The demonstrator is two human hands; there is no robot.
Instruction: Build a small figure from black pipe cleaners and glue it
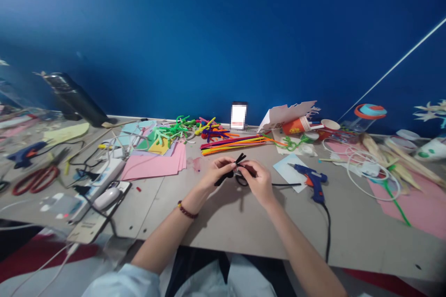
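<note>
Both my hands meet over the middle of the table, fingertips pinched together. Between them are black pipe cleaners (239,159), their ends poking up and out past the fingers. My left hand (216,171) is closed on the left part of the bundle, and my right hand (258,177) grips it from the other side. A dark loop (241,180), perhaps a scissor handle, lies just below the fingers. Another black strip (287,184) stretches out to the right from under my right hand. How the pieces join is hidden by my fingers.
A blue glue gun (315,180) lies on the right, its cord over the front edge. Coloured pipe cleaners (233,145) and a phone (239,116) are behind my hands. Leftward are pink paper (153,166), a power strip (99,183) and red-handled scissors (38,178).
</note>
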